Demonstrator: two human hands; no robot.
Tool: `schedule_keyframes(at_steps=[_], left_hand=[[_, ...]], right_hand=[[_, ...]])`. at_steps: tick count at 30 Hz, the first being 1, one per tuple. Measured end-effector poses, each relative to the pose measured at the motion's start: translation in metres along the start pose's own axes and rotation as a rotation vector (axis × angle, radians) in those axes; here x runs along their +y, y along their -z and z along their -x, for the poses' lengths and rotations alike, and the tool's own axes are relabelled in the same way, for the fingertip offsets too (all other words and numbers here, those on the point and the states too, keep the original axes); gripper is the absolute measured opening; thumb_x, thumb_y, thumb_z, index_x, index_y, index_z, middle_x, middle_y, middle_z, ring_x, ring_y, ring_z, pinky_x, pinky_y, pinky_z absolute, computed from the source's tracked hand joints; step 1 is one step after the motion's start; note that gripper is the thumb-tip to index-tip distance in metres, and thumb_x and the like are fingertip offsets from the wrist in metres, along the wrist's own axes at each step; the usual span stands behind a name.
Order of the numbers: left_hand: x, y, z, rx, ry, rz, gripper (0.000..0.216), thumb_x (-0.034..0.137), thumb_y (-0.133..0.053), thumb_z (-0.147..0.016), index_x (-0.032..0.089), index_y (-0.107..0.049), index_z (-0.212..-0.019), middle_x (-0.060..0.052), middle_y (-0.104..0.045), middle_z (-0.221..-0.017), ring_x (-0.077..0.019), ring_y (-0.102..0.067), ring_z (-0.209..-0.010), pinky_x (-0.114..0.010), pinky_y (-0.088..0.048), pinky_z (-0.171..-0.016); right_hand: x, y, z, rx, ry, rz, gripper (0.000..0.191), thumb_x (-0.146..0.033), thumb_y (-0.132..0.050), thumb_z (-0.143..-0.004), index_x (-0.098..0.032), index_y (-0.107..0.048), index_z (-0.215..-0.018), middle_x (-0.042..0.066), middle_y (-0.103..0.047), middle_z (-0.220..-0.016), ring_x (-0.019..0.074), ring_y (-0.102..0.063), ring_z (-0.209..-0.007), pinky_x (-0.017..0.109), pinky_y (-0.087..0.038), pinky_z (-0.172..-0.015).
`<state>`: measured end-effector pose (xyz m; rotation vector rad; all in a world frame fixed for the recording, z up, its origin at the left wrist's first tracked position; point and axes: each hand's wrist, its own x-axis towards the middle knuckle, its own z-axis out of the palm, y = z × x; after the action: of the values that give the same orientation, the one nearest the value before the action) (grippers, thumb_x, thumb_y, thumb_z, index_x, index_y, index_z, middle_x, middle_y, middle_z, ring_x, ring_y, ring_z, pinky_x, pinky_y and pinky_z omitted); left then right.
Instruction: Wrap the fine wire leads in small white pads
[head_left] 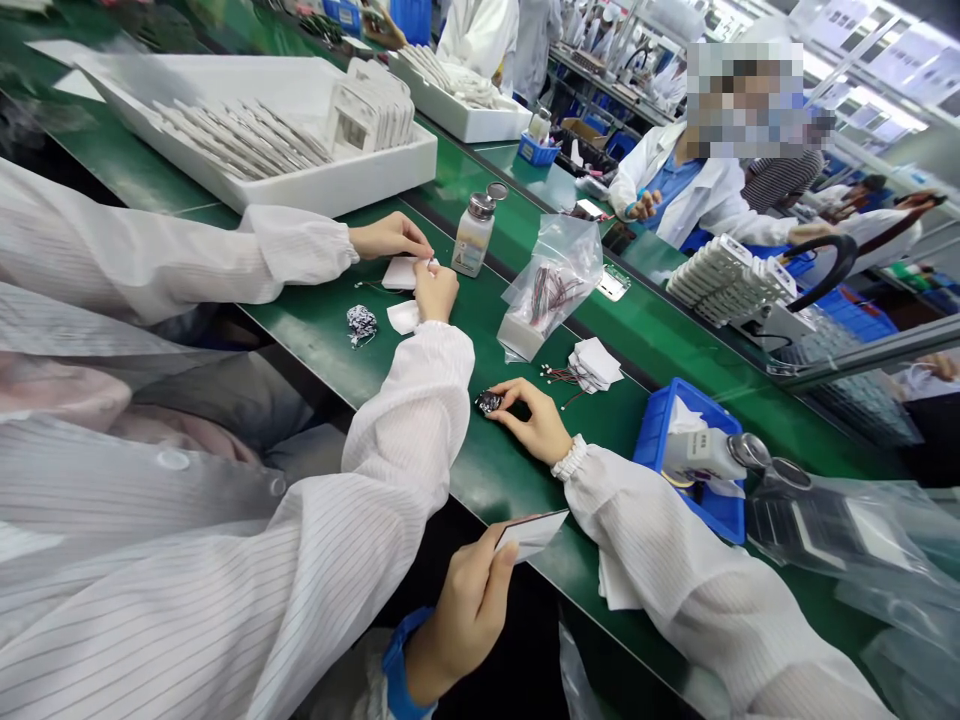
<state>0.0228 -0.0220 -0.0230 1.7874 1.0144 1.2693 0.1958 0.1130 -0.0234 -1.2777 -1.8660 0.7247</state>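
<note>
My left hand (472, 600), low in the head view, grips a thin white rectangular piece (536, 536) with a dark edge, thumb on its face. Over the green bench, my right hand (534, 418) has thumb and fingers pinched on a small black-and-white crumpled wad (489, 402) at the bench surface. Beyond it lie white flat pieces (595, 364) with thin red and black wires and small connectors. A clear plastic bag (568, 262) of wires stands over a small white box (520, 338).
At left, a co-worker's hands (409, 255) work on a white flat piece, near another crumpled wad (362, 325). A pump bottle (473, 238) stands behind. A blue bin (651, 425) holds another bottle (705, 455). White trays (360, 180) and plastic bags (862, 520) flank the bench.
</note>
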Motion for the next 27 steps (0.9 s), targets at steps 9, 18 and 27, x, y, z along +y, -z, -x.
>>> schedule_keyframes(at_steps=[9, 18, 27], left_hand=[[-0.001, -0.001, -0.002, 0.019, -0.099, -0.037, 0.031, 0.017, -0.039, -0.101, 0.021, -0.069, -0.104, 0.002, -0.069, -0.065, -0.0149, -0.072, -0.057, -0.016, -0.054, -0.043], [0.002, -0.005, -0.009, -0.14, -0.106, -0.088, 0.031, 0.017, -0.039, -0.101, 0.02, -0.069, -0.106, 0.002, -0.068, -0.065, -0.0159, -0.072, -0.061, -0.019, -0.053, -0.046], [0.009, -0.021, -0.011, -0.394, -0.006, -0.08, 0.029, 0.022, -0.041, -0.101, 0.02, -0.059, -0.124, -0.006, -0.075, -0.093, -0.0195, -0.072, -0.08, -0.025, -0.059, -0.062]], right_hand=[[0.004, -0.002, -0.005, -0.002, -0.194, -0.069, 0.044, -0.035, -0.077, -0.074, -0.026, -0.035, -0.083, 0.006, -0.074, -0.099, 0.0228, -0.07, -0.096, 0.044, -0.05, -0.092], [-0.021, 0.041, 0.011, -0.187, -0.14, 0.099, 0.069, -0.016, -0.086, -0.063, -0.019, -0.05, -0.122, 0.014, -0.055, -0.138, 0.0293, -0.051, -0.13, 0.049, -0.04, -0.11], [-0.062, 0.103, 0.143, -0.416, -0.328, 0.768, 0.026, -0.006, -0.062, -0.083, -0.013, -0.058, -0.108, 0.016, -0.064, -0.106, 0.0305, -0.064, -0.097, 0.048, -0.055, -0.084]])
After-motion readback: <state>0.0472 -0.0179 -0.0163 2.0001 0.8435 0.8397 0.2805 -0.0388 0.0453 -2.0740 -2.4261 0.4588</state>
